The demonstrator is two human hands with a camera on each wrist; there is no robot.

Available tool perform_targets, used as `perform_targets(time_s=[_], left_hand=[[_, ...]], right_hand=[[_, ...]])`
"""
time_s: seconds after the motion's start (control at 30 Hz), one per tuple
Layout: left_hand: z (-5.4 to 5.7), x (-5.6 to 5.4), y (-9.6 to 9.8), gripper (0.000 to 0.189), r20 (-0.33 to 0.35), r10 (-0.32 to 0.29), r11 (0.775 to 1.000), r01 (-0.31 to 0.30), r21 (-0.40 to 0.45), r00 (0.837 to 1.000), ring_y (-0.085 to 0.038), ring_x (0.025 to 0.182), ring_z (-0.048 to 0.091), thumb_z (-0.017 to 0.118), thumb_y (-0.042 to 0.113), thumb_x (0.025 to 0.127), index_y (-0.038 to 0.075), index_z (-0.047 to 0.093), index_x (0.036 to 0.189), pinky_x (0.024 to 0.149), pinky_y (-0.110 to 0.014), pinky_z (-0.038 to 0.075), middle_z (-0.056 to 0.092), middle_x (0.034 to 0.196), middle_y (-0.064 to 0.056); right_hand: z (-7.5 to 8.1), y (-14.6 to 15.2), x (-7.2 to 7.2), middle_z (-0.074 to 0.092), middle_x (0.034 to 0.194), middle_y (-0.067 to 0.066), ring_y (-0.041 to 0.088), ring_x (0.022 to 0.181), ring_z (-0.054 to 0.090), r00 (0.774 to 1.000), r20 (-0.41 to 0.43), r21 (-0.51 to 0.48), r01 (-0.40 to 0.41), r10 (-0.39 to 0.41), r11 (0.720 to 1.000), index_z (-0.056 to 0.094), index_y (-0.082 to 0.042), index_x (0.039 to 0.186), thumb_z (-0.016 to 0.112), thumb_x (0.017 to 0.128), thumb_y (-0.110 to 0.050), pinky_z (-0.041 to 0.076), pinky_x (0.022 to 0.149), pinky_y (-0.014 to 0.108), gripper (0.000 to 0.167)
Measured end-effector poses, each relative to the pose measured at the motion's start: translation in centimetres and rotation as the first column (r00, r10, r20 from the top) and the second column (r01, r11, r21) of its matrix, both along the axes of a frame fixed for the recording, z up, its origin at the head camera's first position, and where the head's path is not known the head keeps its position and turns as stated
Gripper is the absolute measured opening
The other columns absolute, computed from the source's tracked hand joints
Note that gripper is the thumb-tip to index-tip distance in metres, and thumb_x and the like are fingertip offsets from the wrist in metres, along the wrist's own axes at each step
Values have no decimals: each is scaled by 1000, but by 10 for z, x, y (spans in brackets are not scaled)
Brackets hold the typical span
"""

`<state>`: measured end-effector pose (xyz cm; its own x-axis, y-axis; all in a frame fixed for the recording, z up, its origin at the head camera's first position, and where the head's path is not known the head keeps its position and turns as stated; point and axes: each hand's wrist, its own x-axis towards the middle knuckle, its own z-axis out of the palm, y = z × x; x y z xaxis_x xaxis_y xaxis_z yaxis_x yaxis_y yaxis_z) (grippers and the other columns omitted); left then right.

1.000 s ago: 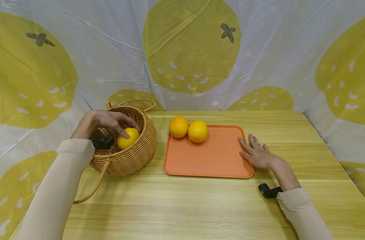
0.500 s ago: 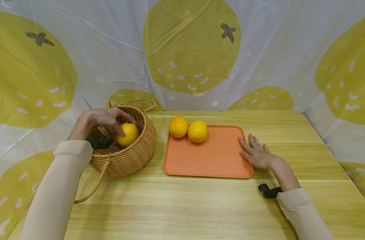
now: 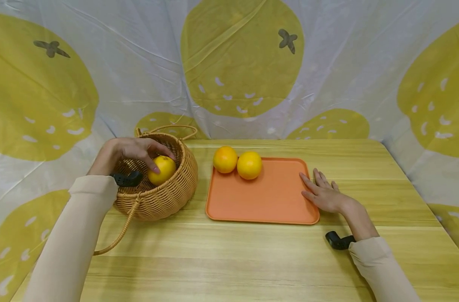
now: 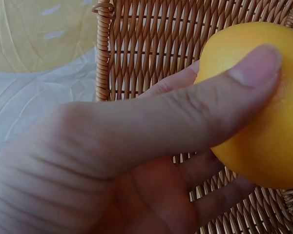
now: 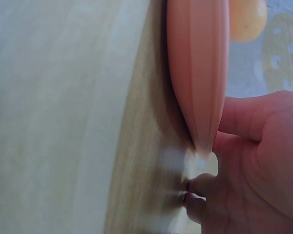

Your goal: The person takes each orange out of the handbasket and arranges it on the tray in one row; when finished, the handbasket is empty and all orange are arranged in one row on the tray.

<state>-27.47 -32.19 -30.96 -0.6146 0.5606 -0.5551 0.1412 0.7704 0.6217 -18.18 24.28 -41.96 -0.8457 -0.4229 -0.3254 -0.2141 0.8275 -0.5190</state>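
In the head view my left hand (image 3: 136, 150) reaches into the wicker basket (image 3: 172, 197) and holds an orange (image 3: 162, 172) at its mouth. Up close in the left wrist view, the thumb presses across the near side of the fruit, with other fingers partly hidden behind and below it. Two more oranges sit side by side at the back left of the orange-coloured tray (image 3: 267, 201); one (image 3: 225, 159) is at the corner and the other (image 3: 249, 165) is just right of it. My right hand (image 3: 325, 197) rests on the tray's right rim, fingers spread and extended.
The basket's front handle (image 3: 120, 237) hangs down onto the wooden table (image 3: 229, 260), left of the tray. Its other handle (image 3: 188, 127) stands up at the back. A fruit-patterned cloth (image 3: 237, 84) hangs behind the table.
The orange in my left hand has risen very slightly inside the basket mouth and turned a little. My right hand, the tray and its two oranges have stayed in place.
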Motion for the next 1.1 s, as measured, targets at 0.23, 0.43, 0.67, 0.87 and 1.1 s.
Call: perform_targets(time_s=[0.23, 0.43, 0.67, 0.87, 1.1], left_hand=[[-1, -1, 1, 67, 80, 2, 1000, -3, 8, 997, -26, 132, 53, 78, 15, 92, 6, 49, 152, 100, -31, 51, 53, 147, -18], [1, 2, 0, 67, 52, 14, 1000, -15, 19, 999, -32, 139, 49, 79, 13, 92, 4, 49, 152, 102, -34, 52, 51, 151, -19], [16, 8, 2, 65, -83, 42, 998, -37, 52, 996, -34, 147, 37, 84, 14, 86, 8, 59, 145, 116, -50, 37, 51, 154, -16], [38, 19, 1, 62, -155, 99, 992, -85, 95, 983, -26, 136, 52, 82, 15, 88, 10, 58, 146, 103, -34, 49, 51, 156, -12], [58, 37, 6, 59, -317, 153, 982, -109, 154, 936, -13, 130, 53, 80, 16, 90, 16, 58, 146, 104, -36, 47, 59, 146, -3]], right_hand=[[1, 0, 0, -19, 166, 35, 57, 153, -16, 1000, 5, 4, 3, -3, 1000, 9, -5, 167, 42, 112, -38, -12, 115, 78, 71], [1, 0, 0, -19, 166, 35, 56, 153, -16, 1000, 2, 7, 5, -5, 1000, 9, -5, 166, 42, 112, -38, -12, 115, 78, 71], [-1, 0, 0, -19, 166, 36, 57, 153, -16, 1000, 0, 0, -3, 3, 1000, 9, -4, 166, 42, 112, -37, -12, 114, 78, 71], [-1, 0, 0, -19, 166, 36, 56, 153, -16, 1000, -4, -2, -5, 5, 1000, 9, -5, 166, 41, 112, -38, -12, 115, 78, 71], [0, 0, 1, -19, 166, 36, 56, 153, -16, 1000, -4, -6, -2, 2, 1000, 10, -4, 166, 42, 112, -37, -12, 115, 78, 71]])
